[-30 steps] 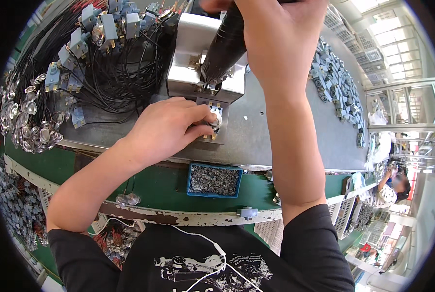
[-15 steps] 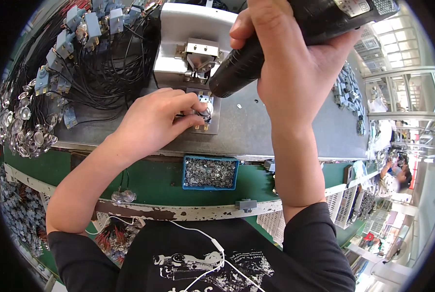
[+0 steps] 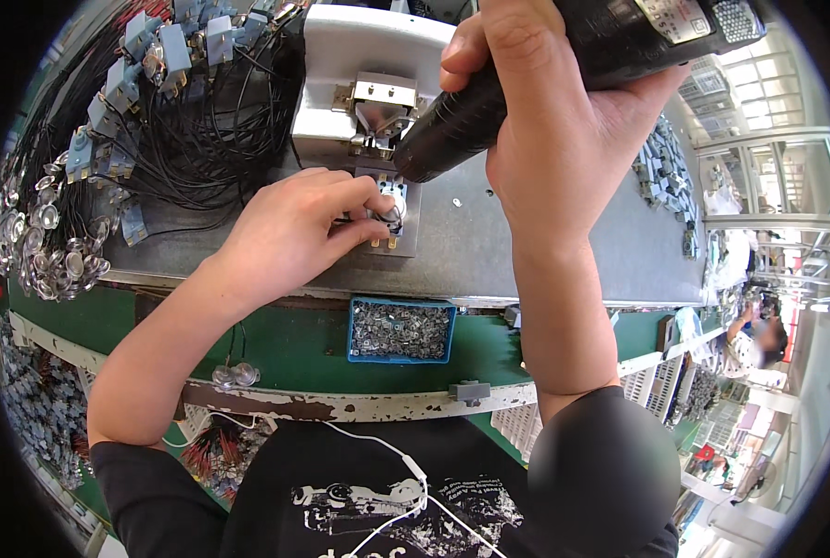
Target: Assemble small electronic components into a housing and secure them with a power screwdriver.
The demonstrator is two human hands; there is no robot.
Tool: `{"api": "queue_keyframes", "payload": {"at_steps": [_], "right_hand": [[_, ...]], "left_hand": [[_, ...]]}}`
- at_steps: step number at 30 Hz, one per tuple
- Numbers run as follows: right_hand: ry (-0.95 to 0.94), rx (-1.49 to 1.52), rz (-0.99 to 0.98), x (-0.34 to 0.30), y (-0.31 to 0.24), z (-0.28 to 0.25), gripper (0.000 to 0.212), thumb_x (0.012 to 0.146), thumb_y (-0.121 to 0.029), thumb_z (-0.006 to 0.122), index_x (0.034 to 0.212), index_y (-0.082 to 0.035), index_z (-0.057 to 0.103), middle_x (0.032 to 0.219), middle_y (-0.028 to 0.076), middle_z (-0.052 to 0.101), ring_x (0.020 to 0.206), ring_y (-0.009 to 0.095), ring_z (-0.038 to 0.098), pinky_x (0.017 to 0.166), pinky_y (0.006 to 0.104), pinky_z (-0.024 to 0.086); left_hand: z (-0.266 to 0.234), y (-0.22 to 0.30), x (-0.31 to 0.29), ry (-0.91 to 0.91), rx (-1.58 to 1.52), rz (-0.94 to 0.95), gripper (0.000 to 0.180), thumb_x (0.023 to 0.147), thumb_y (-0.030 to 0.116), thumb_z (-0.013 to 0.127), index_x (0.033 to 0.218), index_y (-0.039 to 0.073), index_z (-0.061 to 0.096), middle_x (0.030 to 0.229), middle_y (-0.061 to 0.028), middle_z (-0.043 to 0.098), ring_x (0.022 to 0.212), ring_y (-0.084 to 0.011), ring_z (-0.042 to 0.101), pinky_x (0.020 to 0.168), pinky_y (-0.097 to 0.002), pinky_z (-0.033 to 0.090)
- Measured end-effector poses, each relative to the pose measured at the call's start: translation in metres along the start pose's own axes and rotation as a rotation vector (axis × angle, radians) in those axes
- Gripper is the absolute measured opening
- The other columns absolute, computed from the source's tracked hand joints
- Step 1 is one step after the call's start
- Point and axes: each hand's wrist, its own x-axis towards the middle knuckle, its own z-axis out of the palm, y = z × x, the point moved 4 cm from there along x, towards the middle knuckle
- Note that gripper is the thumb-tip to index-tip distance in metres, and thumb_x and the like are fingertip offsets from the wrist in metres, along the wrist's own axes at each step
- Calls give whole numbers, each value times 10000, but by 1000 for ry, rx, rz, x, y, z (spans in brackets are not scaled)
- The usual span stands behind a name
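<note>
My right hand [image 3: 550, 139] is wrapped round a black electric screwdriver [image 3: 457, 126], held tilted, its nose pointing down and left. The nose end is close to a small pale electrical part with brass terminals [image 3: 393, 212], on a flat metal block [image 3: 411, 237]. My left hand [image 3: 294, 223] has thumb and index finger closed on this part from its left side, at a black wire; the fingers partly hide it. Just behind stands a silver machine [image 3: 327, 126] with a metal feeding head [image 3: 384, 98]. Whether the screwdriver tip touches the part cannot be seen.
Grey blocks [image 3: 122, 84] on black wires, with round metallic ends [image 3: 39, 242], heap at the left. A blue tray [image 3: 352, 339] of small metal pieces sits at the front. More grey blocks [image 3: 666, 177] lie at the right. A person [image 3: 750, 344] is far right.
The screwdriver's nose has shifted slightly up and left with my right hand. My left hand stays on the part, almost unmoved.
</note>
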Motion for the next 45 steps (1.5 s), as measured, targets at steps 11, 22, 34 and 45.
{"api": "queue_keyframes", "payload": {"at_steps": [11,22,34,45], "right_hand": [[-45,-12,83,-14,-13,4,266,869,70,781,1046,12,591,859,63,685,700,89,653,592,238,531],[-110,-97,38,-8,0,-5,252,873,98,760,1045,18,593,865,64,683,693,93,646,591,234,525],[-175,54,53,-4,9,-2,377,875,109,745,1147,16,500,864,81,676,699,110,663,570,250,539],[-527,217,-757,23,26,1,583,884,114,726,1315,-29,361,954,108,675,721,123,670,586,260,561]], "left_hand": [[-2,3,1,9,5,21,199,898,235,764,1025,111,674,875,-42,680,860,-270,684,727,-409,551],[-2,5,1,-5,-8,-11,188,897,222,766,1011,106,673,919,-47,678,855,-270,692,718,-401,557],[0,5,3,55,21,44,200,891,224,770,1021,104,676,1122,-54,669,984,-282,691,807,-411,574],[5,5,0,34,-27,50,236,894,187,762,1061,71,642,1227,-61,671,1098,-325,669,883,-432,565]]}}
